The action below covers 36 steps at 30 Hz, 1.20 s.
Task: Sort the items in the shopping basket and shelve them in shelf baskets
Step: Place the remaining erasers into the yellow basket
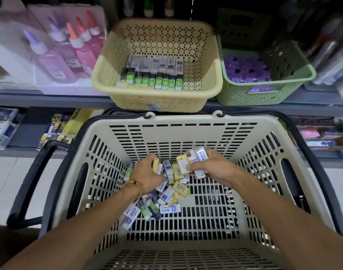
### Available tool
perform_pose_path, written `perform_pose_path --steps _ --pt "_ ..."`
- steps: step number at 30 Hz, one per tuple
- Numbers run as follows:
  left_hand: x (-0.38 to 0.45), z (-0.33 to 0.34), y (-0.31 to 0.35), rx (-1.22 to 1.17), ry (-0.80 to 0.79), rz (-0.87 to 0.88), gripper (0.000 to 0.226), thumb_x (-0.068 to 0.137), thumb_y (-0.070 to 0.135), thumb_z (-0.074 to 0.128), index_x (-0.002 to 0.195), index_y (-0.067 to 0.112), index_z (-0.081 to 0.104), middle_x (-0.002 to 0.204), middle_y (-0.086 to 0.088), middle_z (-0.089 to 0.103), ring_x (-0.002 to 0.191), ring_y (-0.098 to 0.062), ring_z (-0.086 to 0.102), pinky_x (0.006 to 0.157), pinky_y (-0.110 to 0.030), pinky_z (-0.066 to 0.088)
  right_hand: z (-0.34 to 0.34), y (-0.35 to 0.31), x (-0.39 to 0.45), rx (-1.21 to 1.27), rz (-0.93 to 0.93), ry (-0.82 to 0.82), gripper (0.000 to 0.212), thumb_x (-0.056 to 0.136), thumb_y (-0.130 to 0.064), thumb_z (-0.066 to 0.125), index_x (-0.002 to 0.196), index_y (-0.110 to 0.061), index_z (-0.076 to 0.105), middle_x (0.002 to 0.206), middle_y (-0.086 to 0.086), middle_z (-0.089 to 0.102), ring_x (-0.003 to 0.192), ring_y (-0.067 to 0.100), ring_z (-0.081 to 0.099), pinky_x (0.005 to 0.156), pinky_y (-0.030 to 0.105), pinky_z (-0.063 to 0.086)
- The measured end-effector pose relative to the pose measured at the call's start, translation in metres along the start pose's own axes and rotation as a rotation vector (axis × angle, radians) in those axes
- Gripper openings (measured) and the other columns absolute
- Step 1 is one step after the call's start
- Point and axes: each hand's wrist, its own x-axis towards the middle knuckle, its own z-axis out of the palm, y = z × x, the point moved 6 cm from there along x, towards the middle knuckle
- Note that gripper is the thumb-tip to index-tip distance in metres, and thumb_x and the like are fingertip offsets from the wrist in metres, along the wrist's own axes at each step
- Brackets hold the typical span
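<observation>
We can read no text, brand or number anywhere. The small boxes [167,191] in the shopping basket [186,129] carry blue label patches and barcodes, all too blurred for us to decipher. The white-and-blue sticker [154,106] on the front of the yellow shelf basket [201,84] and the panel on the green shelf basket [262,89] are likewise illegible.

Head view looks steeply down, close, into shopping basket [127,121]; edges perhaps blurred.

Probably stationery shop, stocked shelves [49,98], shopping basket [186,121]
</observation>
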Motion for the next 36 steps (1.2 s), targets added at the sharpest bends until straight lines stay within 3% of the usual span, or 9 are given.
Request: perform_pose_path --steps 6,11,15,21,24,27,31,34,36 --pt "-0.020 -0.029 0.033 -0.360 -0.032 -0.026 0.040 0.073 0.007 0.076 0.096 0.028 0.051 0.071 0.007 0.048 0.051 -0.003 0.042 0.038 -0.016 0.040 0.019 -0.054 -0.037 0.137 -0.154 -0.041 0.035 0.080 0.012 0.070 0.107 -0.009 0.066 0.093 0.012 0.072 0.081 0.026 0.066 0.066 0.034 0.056" --pt "-0.047 -0.073 0.062 -0.474 0.009 0.077 0.028 0.072 0.002 0.073 0.093 0.018 0.064 0.071 -0.009 0.061 0.050 -0.006 0.052 0.040 -0.013 0.040 0.033 -0.108 -0.070 0.054 -0.301 0.005 0.030 0.081 0.003 0.074 0.107 -0.011 0.067 0.092 0.013 0.072 0.076 0.025 0.066 0.062 0.033 0.053" --pt "-0.068 -0.115 0.079 -0.568 0.023 0.177 0.029 0.071 0.001 0.067 0.085 0.025 0.064 0.051 0.010 0.051 0.041 -0.010 0.045 0.040 -0.023 0.042 0.047 -0.158 -0.085 0.026 -0.458 0.029 0.023 0.082 -0.001 0.074 0.101 -0.014 0.068 0.085 0.009 0.074 0.070 0.021 0.068 0.062 0.026 0.055" --pt "-0.071 -0.179 0.097 -0.656 0.151 0.312 0.032 0.073 -0.005 0.068 0.077 0.026 0.064 0.050 0.011 0.049 0.037 -0.007 0.045 0.037 -0.021 0.042 0.045 -0.234 -0.067 -0.029 -0.609 0.196 0.016 0.080 0.000 0.074 0.091 -0.010 0.068 0.068 0.005 0.068 0.059 0.017 0.062 0.057 0.030 0.052" --pt "-0.062 -0.202 0.100 -0.700 0.205 0.346 0.035 0.073 -0.007 0.067 0.076 0.027 0.065 0.050 0.013 0.050 0.038 -0.005 0.043 0.035 -0.018 0.039 0.031 -0.254 -0.040 -0.177 -0.547 0.294 0.010 0.077 -0.001 0.074 0.080 -0.009 0.068 0.064 0.009 0.066 0.061 0.024 0.058 0.061 0.038 0.047" --pt "-0.052 -0.217 0.100 -0.723 0.256 0.366 0.037 0.071 -0.005 0.072 0.075 0.032 0.066 0.063 0.001 0.057 0.045 -0.006 0.049 0.038 -0.018 0.040 0.017 -0.250 -0.010 -0.350 -0.342 0.323 0.012 0.073 0.000 0.072 0.067 -0.008 0.065 0.057 0.008 0.062 0.054 0.022 0.055 0.056 0.033 0.045" --pt "-0.041 -0.223 0.097 -0.751 0.256 0.373 0.035 0.069 -0.001 0.073 0.080 0.031 0.067 0.058 0.005 0.054 0.045 -0.008 0.046 0.040 -0.020 0.039 0.014 -0.228 0.016 -0.441 -0.099 0.233 0.015 0.073 0.001 0.073 0.079 -0.006 0.061 0.060 0.008 0.066 0.052 0.016 0.061 0.049 0.023 0.049" --pt "-0.039 -0.223 0.099 -0.757 0.237 0.386 0.034 0.070 0.000 0.073 0.083 0.031 0.066 0.053 0.008 0.049 0.046 -0.011 0.044 0.041 -0.025 0.040 0.016 -0.220 0.025 -0.520 -0.049 0.212 0.024 0.070 -0.007 0.080 0.073 -0.013 0.057 0.049 -0.006 0.062 0.041 0.003 0.054 0.040 0.013 0.038" --pt "-0.039 -0.224 0.101 -0.756 0.235 0.392 0.034 0.069 0.001 0.073 0.082 0.031 0.066 0.051 0.009 0.048 0.044 -0.010 0.043 0.040 -0.022 0.039 0.018 -0.219 0.028 -0.489 -0.037 0.166 0.024 0.071 -0.006 0.082 0.076 -0.011 0.059 0.052 -0.005 0.063 0.045 0.004 0.057 0.044 0.014 0.043"
